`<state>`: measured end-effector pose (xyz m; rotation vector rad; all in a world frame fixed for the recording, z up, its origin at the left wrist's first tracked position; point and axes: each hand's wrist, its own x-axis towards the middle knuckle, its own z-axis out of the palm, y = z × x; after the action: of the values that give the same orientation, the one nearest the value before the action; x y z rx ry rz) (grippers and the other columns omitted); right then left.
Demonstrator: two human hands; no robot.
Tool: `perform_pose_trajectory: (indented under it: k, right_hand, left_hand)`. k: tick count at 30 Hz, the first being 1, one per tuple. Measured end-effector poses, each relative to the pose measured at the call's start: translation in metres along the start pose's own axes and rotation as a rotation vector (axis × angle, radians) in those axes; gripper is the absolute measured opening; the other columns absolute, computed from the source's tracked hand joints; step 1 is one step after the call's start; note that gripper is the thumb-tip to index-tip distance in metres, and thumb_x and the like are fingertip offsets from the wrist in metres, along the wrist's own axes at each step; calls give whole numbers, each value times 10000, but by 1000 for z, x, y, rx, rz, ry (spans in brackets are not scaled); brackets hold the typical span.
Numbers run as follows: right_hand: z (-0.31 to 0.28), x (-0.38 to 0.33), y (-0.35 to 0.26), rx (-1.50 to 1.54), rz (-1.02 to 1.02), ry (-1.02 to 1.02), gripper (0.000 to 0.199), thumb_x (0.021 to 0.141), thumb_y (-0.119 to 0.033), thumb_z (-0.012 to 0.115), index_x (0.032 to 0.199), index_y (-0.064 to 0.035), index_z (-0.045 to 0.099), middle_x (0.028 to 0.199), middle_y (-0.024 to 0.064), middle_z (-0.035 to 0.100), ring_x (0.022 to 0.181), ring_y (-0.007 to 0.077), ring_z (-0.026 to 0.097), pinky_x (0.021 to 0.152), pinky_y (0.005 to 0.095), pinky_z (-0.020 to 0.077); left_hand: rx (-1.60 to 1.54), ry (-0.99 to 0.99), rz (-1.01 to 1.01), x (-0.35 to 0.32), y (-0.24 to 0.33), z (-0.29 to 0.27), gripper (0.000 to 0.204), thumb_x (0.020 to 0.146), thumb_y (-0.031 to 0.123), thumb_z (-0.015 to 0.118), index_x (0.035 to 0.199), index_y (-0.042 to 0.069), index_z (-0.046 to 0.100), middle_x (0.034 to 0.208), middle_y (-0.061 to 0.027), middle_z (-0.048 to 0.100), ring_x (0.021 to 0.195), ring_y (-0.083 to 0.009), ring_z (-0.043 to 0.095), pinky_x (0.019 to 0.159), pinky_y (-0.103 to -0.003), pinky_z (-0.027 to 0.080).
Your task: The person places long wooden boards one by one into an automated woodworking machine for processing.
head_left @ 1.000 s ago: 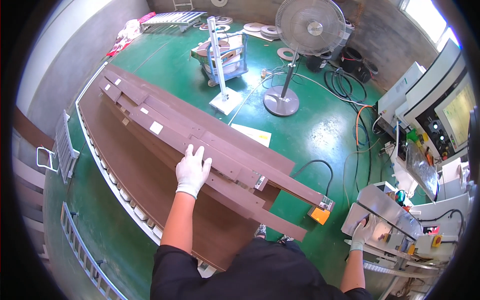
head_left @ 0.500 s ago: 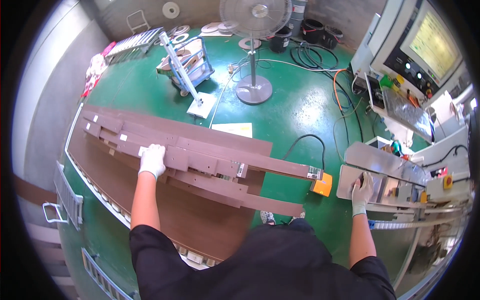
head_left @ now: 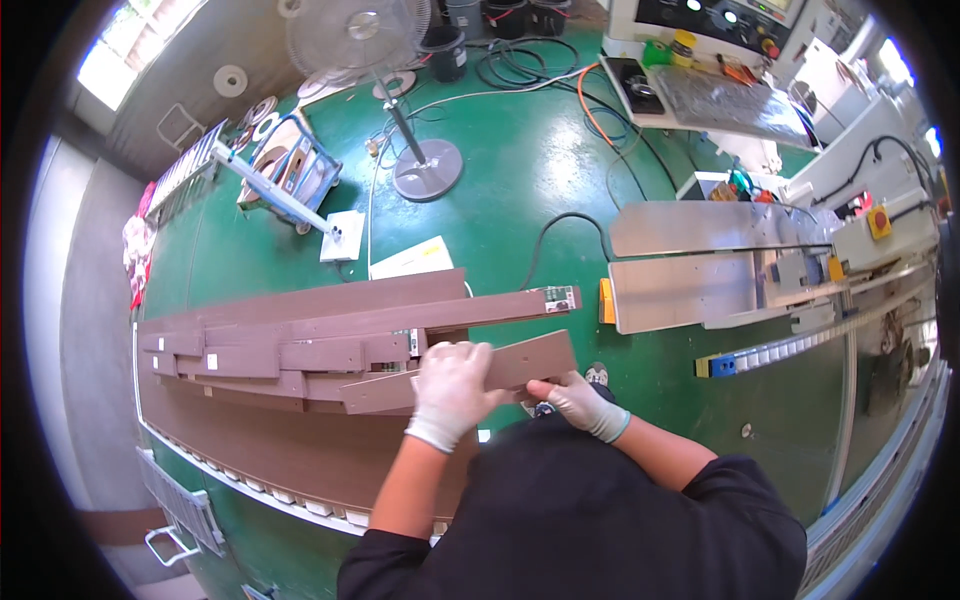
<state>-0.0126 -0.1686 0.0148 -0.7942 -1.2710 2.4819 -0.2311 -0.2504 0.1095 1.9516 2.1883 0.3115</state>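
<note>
Left hand (head_left: 452, 392) clamps the brown board (head_left: 470, 372) mid-length | right hand (head_left: 580, 400) pinches its near-right end | I read its long axis left-right, atop the plank stack (head_left: 290, 350).

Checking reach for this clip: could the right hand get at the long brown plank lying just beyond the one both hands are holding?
Probably yes. The long plank lies uncovered just past the held plank. But the right hand grips that plank from below, with the left hand on top, so it would have to let go.
</note>
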Motion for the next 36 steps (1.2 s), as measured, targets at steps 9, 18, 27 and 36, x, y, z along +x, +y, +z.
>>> perform_pose_trajectory:
  k: [9,18,27,36]
  right_hand:
    - [-69,-67,-29,-30,-259,248,495,1081,-329,662,1402,37,575,1276,134,704,1138,201,692,1003,371,565]
    - [-185,-113,-61,376,-366,786,589,1094,-569,497,1047,-31,731,932,99,759,791,205,724,746,340,574]
    - [-339,-173,-100,697,-323,962,381,1093,-409,528,1228,-81,668,1108,90,750,997,202,715,780,326,569]
    - [-285,-124,-97,333,-478,776,791,1081,-253,553,1717,-52,127,1746,161,257,1548,324,370,1222,456,383]
  left_hand:
    - [-6,-27,137,60,101,26,544,687,347,902,1083,72,651,1037,-131,701,1044,-338,680,957,-497,494]
    - [-17,67,330,118,169,79,782,754,393,895,1386,57,581,1219,-135,688,1176,-356,642,1029,-517,473]
    - [-9,129,373,166,174,164,740,853,458,804,1417,34,581,1325,-166,634,1282,-386,560,1118,-542,422]
    - [82,235,295,242,236,193,600,919,447,746,1410,118,643,1559,-163,515,1500,-420,385,1269,-588,221]
